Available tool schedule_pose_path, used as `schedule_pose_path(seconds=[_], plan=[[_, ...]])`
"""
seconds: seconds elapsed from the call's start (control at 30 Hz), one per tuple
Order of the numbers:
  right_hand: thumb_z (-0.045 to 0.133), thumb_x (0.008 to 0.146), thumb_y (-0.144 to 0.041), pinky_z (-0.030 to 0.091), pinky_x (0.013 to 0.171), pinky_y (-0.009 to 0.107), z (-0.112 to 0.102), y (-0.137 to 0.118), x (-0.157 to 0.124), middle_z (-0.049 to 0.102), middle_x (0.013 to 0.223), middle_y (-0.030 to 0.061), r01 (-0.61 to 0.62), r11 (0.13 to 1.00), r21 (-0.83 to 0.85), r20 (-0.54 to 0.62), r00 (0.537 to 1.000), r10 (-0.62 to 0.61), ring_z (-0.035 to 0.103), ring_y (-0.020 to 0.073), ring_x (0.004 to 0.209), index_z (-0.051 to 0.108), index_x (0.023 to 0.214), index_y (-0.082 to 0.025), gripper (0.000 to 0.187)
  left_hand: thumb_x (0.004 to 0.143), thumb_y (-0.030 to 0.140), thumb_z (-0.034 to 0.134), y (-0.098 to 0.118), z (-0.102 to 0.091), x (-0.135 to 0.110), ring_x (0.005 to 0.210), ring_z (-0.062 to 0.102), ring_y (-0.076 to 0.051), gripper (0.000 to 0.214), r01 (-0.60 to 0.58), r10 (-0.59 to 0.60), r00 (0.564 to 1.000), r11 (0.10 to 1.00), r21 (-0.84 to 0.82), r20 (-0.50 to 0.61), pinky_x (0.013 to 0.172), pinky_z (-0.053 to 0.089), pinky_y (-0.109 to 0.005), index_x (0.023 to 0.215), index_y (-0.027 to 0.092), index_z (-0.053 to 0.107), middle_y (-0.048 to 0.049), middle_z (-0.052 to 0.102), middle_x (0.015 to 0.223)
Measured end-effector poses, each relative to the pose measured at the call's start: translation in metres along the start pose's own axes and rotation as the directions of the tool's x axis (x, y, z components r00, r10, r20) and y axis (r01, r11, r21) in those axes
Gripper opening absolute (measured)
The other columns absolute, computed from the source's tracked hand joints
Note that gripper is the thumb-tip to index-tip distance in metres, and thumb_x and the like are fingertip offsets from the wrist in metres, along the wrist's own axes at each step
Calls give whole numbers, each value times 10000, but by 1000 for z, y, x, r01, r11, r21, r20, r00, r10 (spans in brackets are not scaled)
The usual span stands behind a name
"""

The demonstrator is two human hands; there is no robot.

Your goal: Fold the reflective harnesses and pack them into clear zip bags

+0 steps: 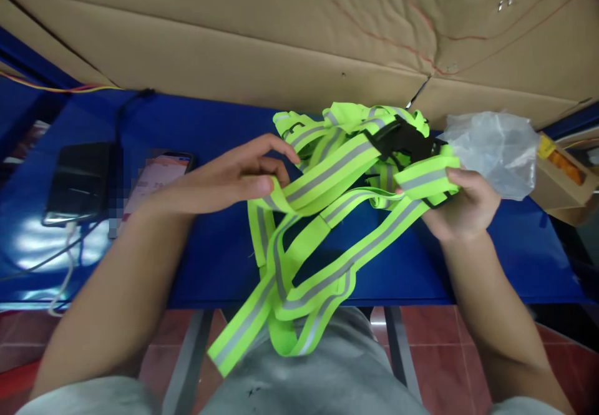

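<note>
Blue tabletop (218, 249), straps (330, 175) in curled grips (238, 175) (468, 206)

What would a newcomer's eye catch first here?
Neon yellow-green straps, gripped by the right hand and touched by the left hand, reach past the near edge of the blue table. A black piece sits among them, toward the back. On the right, a translucent bag lies beside a cardboard box.

Two hands (243, 175) (463, 206), one phone (161, 175), one black device (79, 178), one plastic bag (496, 150) and one small box (561, 200) show; the reflective straps (332, 171) overlap too much to count.
</note>
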State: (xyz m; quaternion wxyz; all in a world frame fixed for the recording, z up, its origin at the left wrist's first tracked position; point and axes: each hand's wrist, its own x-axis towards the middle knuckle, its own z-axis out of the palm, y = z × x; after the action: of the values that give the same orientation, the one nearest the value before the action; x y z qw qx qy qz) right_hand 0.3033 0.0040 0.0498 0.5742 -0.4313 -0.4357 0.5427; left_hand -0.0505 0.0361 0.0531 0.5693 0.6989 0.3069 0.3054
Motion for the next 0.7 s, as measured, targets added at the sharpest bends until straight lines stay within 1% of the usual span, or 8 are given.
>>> schedule_pose_path(seconds=[0.07, 0.13, 0.2, 0.27, 0.33, 0.57, 0.63, 0.7], plan=[[748, 626, -345, 490, 564, 332, -1, 5, -4, 647, 696, -18, -36, 999, -20, 22, 999, 37, 574, 170, 568, 698, 821, -243, 226, 912, 593, 741, -4, 10, 0, 865, 708, -214, 612, -41, 120, 965, 947, 320, -231, 696, 574, -324, 1387, 243, 577, -84, 721, 1049], [783, 623, -327, 466, 545, 289, -4, 11, -10, 650, 720, -40, -51, 989, -138, 86, 994, 63, 577, 155, 595, 725, 869, -260, 262, 922, 443, 769, -5, 28, 0, 1139, 683, -262, 554, -94, 432, 796, 781, 618, -425, 915, 588, -388, 1401, 251, 568, -116, 681, 1275], [818, 653, -342, 457, 536, 262, -3, 17, -17, 660, 760, -46, -38, 959, -280, 191, 977, 94, 567, 141, 610, 752, 938, -268, 302, 907, 345, 781, -3, 50, -2, 1352, 598, -296, 546, -224, 616, 748, 582, 782, -245, 1122, 523, -450, 1399, 249, 565, -126, 631, 1419], [826, 702, -336, 470, 552, 245, 3, 20, -23, 663, 790, -41, -27, 927, -375, 300, 942, 148, 569, 131, 632, 759, 957, -251, 277, 913, 312, 767, -2, 69, -4, 1426, 565, -308, 544, -373, 649, 761, 446, 814, -7, 1200, 474, -485, 1407, 233, 553, -139, 620, 1464], [814, 740, -299, 495, 600, 229, 12, 20, -27, 664, 805, -36, 6, 902, -432, 381, 907, 177, 580, 123, 668, 743, 932, -224, 218, 929, 281, 741, -4, 80, -4, 1406, 597, -311, 484, -423, 631, 770, 399, 814, 91, 1189, 485, -495, 1373, 199, 566, -146, 653, 1428], [706, 891, -258, 500, 638, 209, 28, 26, -28, 652, 809, -38, 217, 798, -563, 495, 861, 115, 586, 107, 686, 689, 966, -205, 93, 978, 243, 663, -18, 76, -2, 1071, 744, -227, 238, -343, 507, 855, 402, 849, 106, 936, 590, -358, 1198, 153, 640, -78, 748, 1203], [665, 951, -258, 566, 782, 250, 30, 29, -31, 728, 996, 3, 331, 726, -603, 507, 861, 29, 689, 150, 862, 694, 1136, -215, 192, 981, 222, 645, -18, 75, -2, 986, 757, -221, 193, -334, 513, 850, 340, 879, 124, 864, 597, -347, 1156, 141, 643, -65, 761, 1155], [674, 970, -286, 558, 1028, 343, 34, 31, -37, 685, 1340, 97, 508, 575, -642, 533, 834, -142, 680, 230, 1215, 607, 1393, -205, 435, 989, 219, 619, -20, 75, -2, 903, 760, -216, 162, -321, 503, 852, 280, 905, 146, 791, 598, -339, 1119, 125, 645, -65, 770, 1107]])
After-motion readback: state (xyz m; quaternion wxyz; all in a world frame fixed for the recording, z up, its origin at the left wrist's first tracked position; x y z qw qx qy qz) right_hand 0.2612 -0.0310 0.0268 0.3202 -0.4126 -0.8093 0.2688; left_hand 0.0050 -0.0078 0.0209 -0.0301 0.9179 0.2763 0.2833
